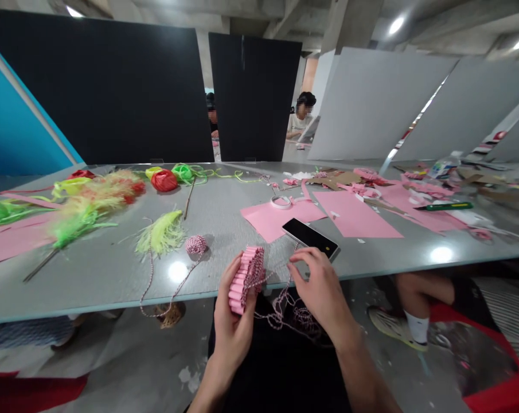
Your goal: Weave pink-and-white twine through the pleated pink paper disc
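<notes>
Several loops of pink-and-white striped twine (280, 314) sag below a pleated bundle of pink paper (246, 279), held firmly in the curled left hand (235, 312) above the near edge of the grey glossy table (113, 269). The bundle's long axis tilts up and away toward the table, and it lies much closer to the left hand than the right. The right hand (317, 289) is half-curled over the twine strands; whether it pinches one, I cannot tell. A black smartphone (309, 238) lies just beyond it, while a small round ball of matching twine (196, 245) sits nearer the left.
</notes>
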{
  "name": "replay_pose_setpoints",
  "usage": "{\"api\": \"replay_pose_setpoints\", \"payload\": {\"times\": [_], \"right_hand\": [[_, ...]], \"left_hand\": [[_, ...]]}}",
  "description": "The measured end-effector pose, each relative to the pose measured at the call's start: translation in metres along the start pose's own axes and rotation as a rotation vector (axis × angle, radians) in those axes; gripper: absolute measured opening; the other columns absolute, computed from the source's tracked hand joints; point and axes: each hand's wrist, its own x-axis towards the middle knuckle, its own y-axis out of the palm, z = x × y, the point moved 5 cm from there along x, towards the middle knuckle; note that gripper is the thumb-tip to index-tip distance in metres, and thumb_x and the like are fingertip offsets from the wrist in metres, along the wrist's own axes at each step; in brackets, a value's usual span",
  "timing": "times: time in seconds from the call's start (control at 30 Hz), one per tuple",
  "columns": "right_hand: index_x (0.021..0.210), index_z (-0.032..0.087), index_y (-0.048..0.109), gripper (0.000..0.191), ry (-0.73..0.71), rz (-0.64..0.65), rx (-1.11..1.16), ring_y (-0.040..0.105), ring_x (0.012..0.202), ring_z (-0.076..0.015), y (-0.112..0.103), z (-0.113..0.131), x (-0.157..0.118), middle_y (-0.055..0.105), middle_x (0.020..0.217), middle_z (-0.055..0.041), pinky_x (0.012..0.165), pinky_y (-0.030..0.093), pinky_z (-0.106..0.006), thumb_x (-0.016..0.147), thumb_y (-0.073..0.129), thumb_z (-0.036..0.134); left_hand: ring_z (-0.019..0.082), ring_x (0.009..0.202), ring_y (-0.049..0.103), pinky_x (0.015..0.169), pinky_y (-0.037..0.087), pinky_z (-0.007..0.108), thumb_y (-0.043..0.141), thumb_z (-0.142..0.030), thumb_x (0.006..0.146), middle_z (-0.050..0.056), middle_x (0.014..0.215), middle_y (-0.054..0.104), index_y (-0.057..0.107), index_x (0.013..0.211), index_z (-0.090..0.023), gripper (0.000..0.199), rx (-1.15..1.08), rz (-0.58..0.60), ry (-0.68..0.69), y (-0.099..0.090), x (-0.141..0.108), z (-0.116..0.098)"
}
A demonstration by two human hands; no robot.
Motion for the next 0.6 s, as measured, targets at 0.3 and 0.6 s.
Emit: {"api": "replay_pose_setpoints", "payload": {"times": [0.3, 0.6], "right_hand": [[0.089, 0.021, 0.067, 0.016, -0.081, 0.067, 0.083, 0.069, 0.104, -0.0285, 0.012, 0.024, -0.011, 0.069, 0.106, -0.0098, 0.096, 0.059, -0.048, 0.099, 0.061, 0.01], [0.095, 0.024, 0.066, 0.014, -0.202, 0.178, 0.267, 0.069, 0.115, -0.0248, 0.019, 0.049, -0.015, 0.069, 0.119, -0.0072, 0.102, 0.058, -0.039, 0.099, 0.062, 0.011]], "left_hand": [[0.029, 0.151, 0.054, 0.127, 0.044, 0.05, 0.06, -0.025, 0.108, 0.009, 0.163, 0.056, 0.052, 0.158, -0.036, 0.052, -0.015, 0.042, -0.026, 0.002, -0.003, 0.007], [0.032, 0.151, 0.055, 0.126, 0.045, 0.051, 0.058, -0.032, 0.109, 0.011, 0.166, 0.054, 0.049, 0.161, -0.034, 0.052, -0.073, 0.049, -0.072, 0.003, -0.007, 0.016]]}}
